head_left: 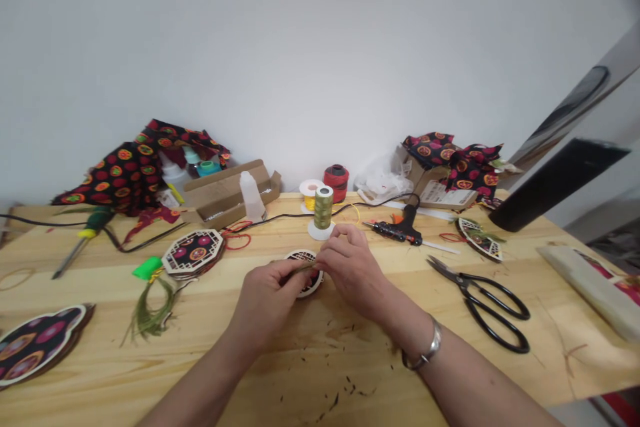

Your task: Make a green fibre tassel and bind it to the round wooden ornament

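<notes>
Pinching is the whole of this step, so I bring both hands together at the centre of the table (pixel 300 373), touching each other over the small round ornament (pixel 303 256). It lies flat on the wood, half hidden under my fingers.

My left hand (pixel 267 293) comes in from 7 o'clock. Its thumb and forefinger are closed on the green strand (pixel 306 269), pressing it against the ornament's face. My right hand (pixel 350 267) comes in from 4 o'clock with its fingertips curled down onto the ornament's rim. I cannot tell exactly which fingers grip, because the knuckles hide them.

To do this well, I judge that the left pinch should be firm and low, right where the strand meets the lattice, so the fibres do not splay. The right hand should only steady the disc, not lift it. Pressure ought to be light, as the lattice looks thin.

The green thread spool (pixel 323 208) stands upright just beyond my hands at 12 o'clock. The glue gun (pixel 400 230) rests at 2 o'clock and the scissors (pixel 485 300) lie at 3 o'clock, well apart. A finished octagonal ornament (pixel 194 250) sits at 10 o'clock. Loose thread clippings (pixel 345 387) lie near my wrists at 6 o'clock, and I would keep the strand clear of them.
</notes>
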A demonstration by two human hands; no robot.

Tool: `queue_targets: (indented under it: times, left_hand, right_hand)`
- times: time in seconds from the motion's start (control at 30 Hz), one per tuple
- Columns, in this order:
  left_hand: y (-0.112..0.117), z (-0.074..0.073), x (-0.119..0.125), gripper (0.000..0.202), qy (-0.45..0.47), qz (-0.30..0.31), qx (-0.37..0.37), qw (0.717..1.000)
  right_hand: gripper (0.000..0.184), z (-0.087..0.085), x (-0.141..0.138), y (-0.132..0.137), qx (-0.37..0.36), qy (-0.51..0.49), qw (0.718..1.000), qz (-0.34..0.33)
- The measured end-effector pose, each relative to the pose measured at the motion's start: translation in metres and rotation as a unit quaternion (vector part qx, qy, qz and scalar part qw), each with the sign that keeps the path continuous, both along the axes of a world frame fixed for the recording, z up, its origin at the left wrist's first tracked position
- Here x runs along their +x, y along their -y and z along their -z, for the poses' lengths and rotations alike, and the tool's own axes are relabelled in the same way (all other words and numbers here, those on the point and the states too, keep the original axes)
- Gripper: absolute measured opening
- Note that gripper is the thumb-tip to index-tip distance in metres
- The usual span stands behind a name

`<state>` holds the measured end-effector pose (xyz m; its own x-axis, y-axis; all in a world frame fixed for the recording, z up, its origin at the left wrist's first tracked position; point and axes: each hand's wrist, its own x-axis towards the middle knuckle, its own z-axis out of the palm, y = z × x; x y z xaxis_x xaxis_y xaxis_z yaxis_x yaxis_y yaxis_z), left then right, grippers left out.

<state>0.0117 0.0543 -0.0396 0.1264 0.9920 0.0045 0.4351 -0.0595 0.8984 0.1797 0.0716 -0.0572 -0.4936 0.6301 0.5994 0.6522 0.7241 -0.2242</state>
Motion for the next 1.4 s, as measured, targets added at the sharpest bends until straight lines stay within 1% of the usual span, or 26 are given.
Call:
queue_targets:
  times: [0.1,0.2,0.27,0.4,0.53,0.63,0.73,0.83,0.9,0.97,1.03,1.1,1.17,1.23,1.27,1.33,1.4]
  left_hand:
    - [-0.001,0.001,-0.002,0.018,0.022,-0.007,0.007,1.000]
    - [-0.001,0.000,-0.003,0.016,0.043,-0.020,0.010,0.999]
    - [-0.001,0.000,-0.003,0.016,0.061,-0.035,0.004,0.998]
    - [-0.001,-0.001,-0.005,0.017,0.112,-0.072,-0.018,0.991]
    - [-0.003,-0.004,-0.006,0.017,0.175,-0.100,-0.048,0.978]
    - [-0.005,-0.006,-0.006,0.016,0.218,-0.115,-0.065,0.967]
    - [-0.005,-0.007,-0.006,0.016,0.256,-0.120,-0.078,0.956]
    - [-0.003,-0.007,-0.006,0.017,0.282,-0.122,-0.092,0.947]
    - [-0.002,-0.008,-0.006,0.016,0.293,-0.119,-0.101,0.943]
    - [-0.001,-0.009,-0.006,0.014,0.302,-0.117,-0.108,0.940]
    - [0.000,-0.010,-0.005,0.012,0.306,-0.119,-0.115,0.938]
    - [0.001,-0.012,-0.004,0.012,0.306,-0.121,-0.122,0.937]
    - [0.001,-0.013,-0.003,0.013,0.304,-0.120,-0.128,0.936]
    - [0.001,-0.014,-0.002,0.015,0.301,-0.118,-0.131,0.937]
    - [0.001,-0.014,-0.001,0.015,0.298,-0.118,-0.131,0.938]
    - [0.002,-0.016,-0.001,0.015,0.292,-0.120,-0.130,0.940]
    - [0.002,-0.018,0.000,0.013,0.288,-0.122,-0.128,0.941]
  right_hand:
    - [0.015,-0.007,-0.002,-0.001,0.041,0.059,0.997,0.008]
    - [0.009,-0.019,-0.004,-0.002,0.081,0.137,0.987,0.021]
    - [0.009,-0.030,-0.005,-0.006,0.098,0.195,0.976,0.026]
    - [0.016,-0.057,-0.008,-0.020,0.131,0.294,0.947,0.025]
    - [0.015,-0.082,-0.010,-0.043,0.163,0.331,0.929,0.030]
    - [0.011,-0.093,-0.008,-0.062,0.179,0.329,0.926,0.050]
    - [0.010,-0.099,0.001,-0.078,0.193,0.304,0.927,0.106]
    - [0.012,-0.104,0.016,-0.084,0.202,0.263,0.928,0.170]
    - [0.013,-0.110,0.028,-0.081,0.215,0.224,0.927,0.211]
    - [0.015,-0.117,0.040,-0.072,0.238,0.177,0.922,0.250]
    - [0.017,-0.124,0.050,-0.058,0.260,0.136,0.916,0.275]
    - [0.017,-0.129,0.059,-0.042,0.264,0.103,0.915,0.288]
    - [0.017,-0.128,0.066,-0.027,0.250,0.080,0.921,0.289]
    - [0.017,-0.120,0.070,-0.016,0.198,0.081,0.934,0.286]
    - [0.016,-0.115,0.071,-0.012,0.153,0.090,0.942,0.286]
    - [0.015,-0.102,0.072,-0.008,0.041,0.101,0.953,0.284]
    - [0.015,-0.089,0.071,-0.006,-0.056,0.088,0.958,0.267]
